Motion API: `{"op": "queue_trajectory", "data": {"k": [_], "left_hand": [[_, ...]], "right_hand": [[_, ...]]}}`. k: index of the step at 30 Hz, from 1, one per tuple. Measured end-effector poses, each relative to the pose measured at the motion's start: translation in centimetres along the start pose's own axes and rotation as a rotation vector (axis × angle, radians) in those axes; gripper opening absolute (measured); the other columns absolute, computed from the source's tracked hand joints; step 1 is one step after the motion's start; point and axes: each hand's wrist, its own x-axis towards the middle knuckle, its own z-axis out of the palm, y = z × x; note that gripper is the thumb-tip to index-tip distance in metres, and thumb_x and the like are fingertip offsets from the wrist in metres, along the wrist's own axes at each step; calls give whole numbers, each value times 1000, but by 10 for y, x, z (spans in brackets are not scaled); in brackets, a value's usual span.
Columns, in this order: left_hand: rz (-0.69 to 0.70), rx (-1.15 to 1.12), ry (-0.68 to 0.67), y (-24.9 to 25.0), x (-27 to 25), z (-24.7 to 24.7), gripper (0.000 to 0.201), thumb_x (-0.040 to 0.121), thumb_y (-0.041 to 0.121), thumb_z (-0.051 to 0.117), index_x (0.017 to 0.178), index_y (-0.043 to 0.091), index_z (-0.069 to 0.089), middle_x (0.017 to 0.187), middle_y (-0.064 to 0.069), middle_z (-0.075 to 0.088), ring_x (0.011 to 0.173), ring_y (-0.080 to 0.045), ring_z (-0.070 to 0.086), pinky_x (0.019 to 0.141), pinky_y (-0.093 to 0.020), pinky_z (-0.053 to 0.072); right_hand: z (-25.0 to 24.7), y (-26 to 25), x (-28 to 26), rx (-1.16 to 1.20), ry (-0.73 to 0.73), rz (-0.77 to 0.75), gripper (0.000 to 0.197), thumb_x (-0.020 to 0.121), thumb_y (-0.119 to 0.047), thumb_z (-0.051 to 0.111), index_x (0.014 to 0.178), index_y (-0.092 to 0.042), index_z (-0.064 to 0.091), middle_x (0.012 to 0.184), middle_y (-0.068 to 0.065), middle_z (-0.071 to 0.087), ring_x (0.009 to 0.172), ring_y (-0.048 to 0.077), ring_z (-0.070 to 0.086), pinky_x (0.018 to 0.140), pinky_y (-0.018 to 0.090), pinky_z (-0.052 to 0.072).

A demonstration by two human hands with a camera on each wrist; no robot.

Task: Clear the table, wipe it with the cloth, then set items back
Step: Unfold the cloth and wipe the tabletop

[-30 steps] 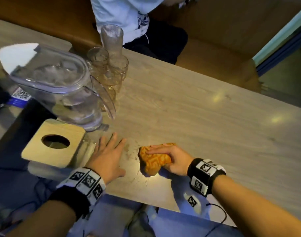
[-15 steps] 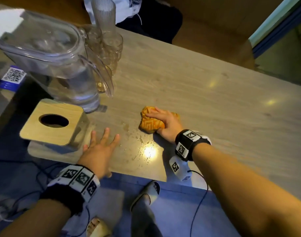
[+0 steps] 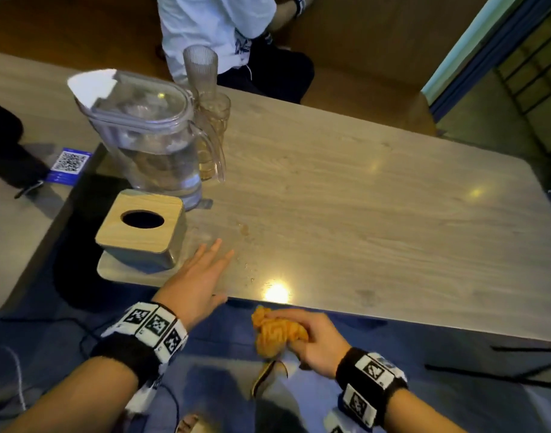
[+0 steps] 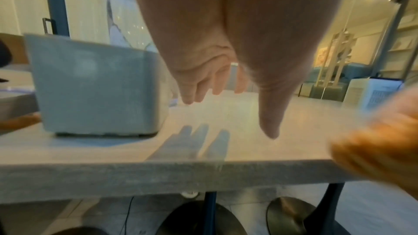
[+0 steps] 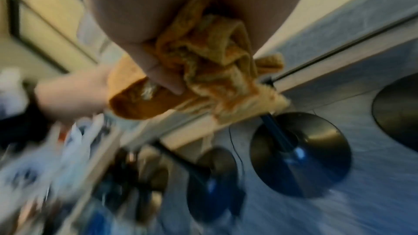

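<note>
While gripping bunched orange cloth (image 3: 277, 334) off table (image 3: 361, 214) edge, right hand (image 3: 311, 339) curled; left hand (image 3: 196, 282) flat, fingers straight, holding nothing, tissue box (image 3: 142, 229) at 10 o'clock.

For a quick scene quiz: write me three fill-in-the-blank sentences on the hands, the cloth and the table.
1. The right hand grips a crumpled cloth coloured ____.
2. The tissue box has a wooden lid with an oval ____.
3. The left hand, fingers straight, is over the table edge beside the ____ box.

Missing words: orange; hole; tissue
</note>
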Motion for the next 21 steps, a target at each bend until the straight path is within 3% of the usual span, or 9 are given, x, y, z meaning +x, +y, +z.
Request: {"op": "queue_trajectory", "data": {"k": [2, 4, 7, 10, 13, 15, 17, 19, 21], "left_hand": [[42, 26, 128, -5, -9, -12, 80, 94, 38, 58, 155, 31, 7, 163, 2, -10, 150, -20, -9, 122, -44, 15], [88, 87, 279, -9, -15, -30, 71, 94, 38, 57, 154, 25, 20, 164, -4, 0, 150, -25, -4, 121, -47, 19], [82, 224, 492, -19, -20, -48, 66, 93, 37, 57, 149, 12, 34, 159, -19, 20, 148, -39, 10, 118, -53, 22], [-109, 224, 410, -31, -19, -54, 65, 100, 41, 37, 154, 12, 15, 161, -19, 5, 149, -39, -1, 120, -50, 9], [-177, 204, 344, -42, -15, -50, 58, 104, 33, 27, 154, 11, 8, 162, -17, -1, 149, -36, -7, 121, -48, 7], [-186, 253, 322, -46, -13, -42, 57, 104, 23, 30, 154, 10, 6, 162, -16, -3, 148, -38, -7, 120, -48, 6], [-195, 283, 307, -49, -11, -36, 61, 103, 15, 35, 155, 10, 3, 162, -16, -4, 148, -40, -7, 120, -48, 5], [-207, 260, 300, -51, -6, -34, 62, 103, 12, 36, 155, 10, 3, 162, -15, -3, 148, -41, -4, 120, -49, 5], [-223, 236, 282, -52, -1, -35, 60, 102, 13, 37, 154, 11, 6, 162, -14, 1, 147, -41, 3, 119, -50, 9]], "right_hand": [[-21, -15, 26, 71, 289, -48, 67, 70, 3, 51, 131, -23, 58, 130, -9, 61, 119, -2, 55, 100, 12, 39], [-42, -26, 69, -23, 422, -30, 71, 78, 3, 56, 143, -22, 46, 145, -1, 48, 133, 5, 42, 109, 15, 31], [-48, -22, 133, -493, 301, 173, 68, 93, -38, 53, 153, -35, 21, 163, 4, 13, 149, 28, 10, 120, 45, 12], [-5, -14, 150, -786, 232, 296, 76, 83, -83, 21, 150, -49, 7, 163, -1, -15, 148, 31, -15, 114, 61, -6], [36, -9, 123, -1010, 112, -110, 68, 90, -76, 7, 149, -47, 20, 164, 6, 9, 149, 36, 6, 111, 68, 12], [30, 7, 114, -1147, -94, -403, 57, 97, -65, 18, 149, -44, 27, 161, 7, 20, 147, 37, 19, 108, 68, 23], [3, 17, 127, -1177, -222, -528, 56, 96, -64, 23, 149, -45, 26, 162, 4, 17, 147, 34, 18, 110, 66, 22], [-13, 10, 151, -1160, -116, -421, 61, 94, -68, 15, 150, -44, 25, 163, 2, 14, 147, 33, 17, 110, 67, 22], [-8, -7, 178, -1058, 180, -131, 63, 93, -70, 10, 150, -46, 18, 164, 1, 6, 148, 33, 11, 112, 66, 18]]}}
